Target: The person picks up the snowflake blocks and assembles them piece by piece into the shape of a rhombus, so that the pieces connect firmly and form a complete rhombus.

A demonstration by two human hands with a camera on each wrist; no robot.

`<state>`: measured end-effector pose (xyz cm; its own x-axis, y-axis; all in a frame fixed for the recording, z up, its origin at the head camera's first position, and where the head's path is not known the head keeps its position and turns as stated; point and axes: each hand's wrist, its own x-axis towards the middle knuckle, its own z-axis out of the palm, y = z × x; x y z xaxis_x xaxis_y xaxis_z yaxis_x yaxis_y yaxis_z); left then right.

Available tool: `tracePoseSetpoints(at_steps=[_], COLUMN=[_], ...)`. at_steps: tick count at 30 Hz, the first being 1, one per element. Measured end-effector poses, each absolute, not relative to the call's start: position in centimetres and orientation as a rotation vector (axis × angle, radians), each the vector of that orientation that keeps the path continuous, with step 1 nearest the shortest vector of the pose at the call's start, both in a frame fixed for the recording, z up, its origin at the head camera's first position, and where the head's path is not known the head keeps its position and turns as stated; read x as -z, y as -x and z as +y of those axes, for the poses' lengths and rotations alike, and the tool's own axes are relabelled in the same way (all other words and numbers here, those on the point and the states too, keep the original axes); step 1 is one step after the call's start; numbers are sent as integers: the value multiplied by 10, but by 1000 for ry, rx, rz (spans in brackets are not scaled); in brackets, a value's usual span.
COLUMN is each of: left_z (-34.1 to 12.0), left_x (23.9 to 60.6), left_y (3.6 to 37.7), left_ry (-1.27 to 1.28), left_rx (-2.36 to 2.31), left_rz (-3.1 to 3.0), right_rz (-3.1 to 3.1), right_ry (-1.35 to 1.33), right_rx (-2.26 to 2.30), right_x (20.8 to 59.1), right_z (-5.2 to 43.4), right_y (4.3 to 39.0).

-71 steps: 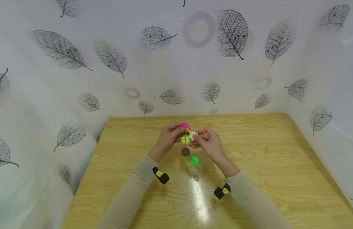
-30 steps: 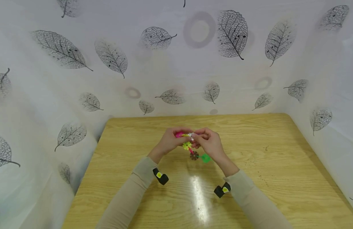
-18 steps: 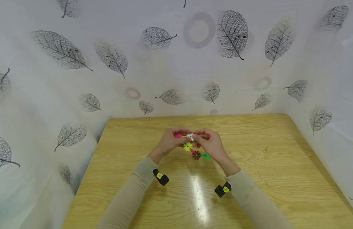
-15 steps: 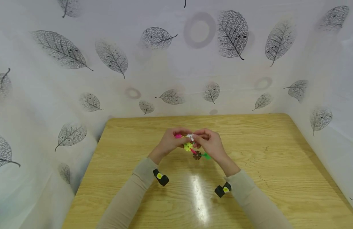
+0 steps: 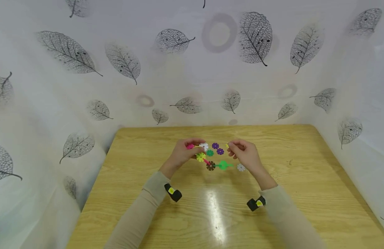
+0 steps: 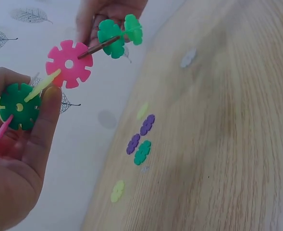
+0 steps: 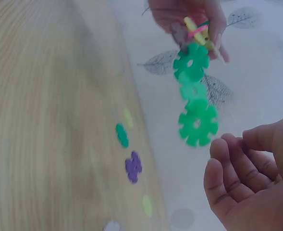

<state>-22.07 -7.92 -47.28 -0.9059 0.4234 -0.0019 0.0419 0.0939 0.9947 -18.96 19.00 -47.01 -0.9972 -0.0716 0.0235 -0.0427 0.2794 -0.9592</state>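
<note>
My left hand [image 5: 182,154] pinches one end of a chain of plastic snowflake discs [image 5: 210,165] and holds it above the wooden table [image 5: 288,193]. In the left wrist view the thumb and fingers [image 6: 45,125] grip a dark green disc [image 6: 18,106], and a pink disc [image 6: 69,63] and green discs [image 6: 117,36] hang beyond it. My right hand [image 5: 244,154] is apart from the chain, to its right. Its fingers [image 7: 227,168] are loosely curled with nothing seen in them. The chain's green discs [image 7: 191,62] hang in front of that hand.
Loose discs lie on the table between the hands: two purple [image 5: 215,145], a green [image 5: 210,152], a yellow [image 5: 227,145] by the right fingertips and a white [image 5: 240,167]. Leaf-print cloth [image 5: 67,86] walls the table at the back and both sides.
The right hand has let go of the chain and moved to the right. The chain stays in the left hand, its free end swung rightward. Loose discs now show between the hands.
</note>
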Motion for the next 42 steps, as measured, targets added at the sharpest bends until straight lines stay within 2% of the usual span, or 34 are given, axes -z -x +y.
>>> tracePoseSetpoints(at_steps=[10,19,29,42], left_z=[-89,-91,-90,-88], left_x=[475,473,472,469], left_y=[224,224,222,221], left_ry=[-424,-409,-423,-426], left_rx=[-1906,-1909,-1915,-1903], left_rz=[2109,2093,2079,2087], right_rz=[2784,2773,2772,2842], right_ry=[147,152,148,181], right_rx=[1440,1271,1188,1097], right_x=[499,518,534,535], right_z=[224,247,252,248], right_y=[177,165,163,166])
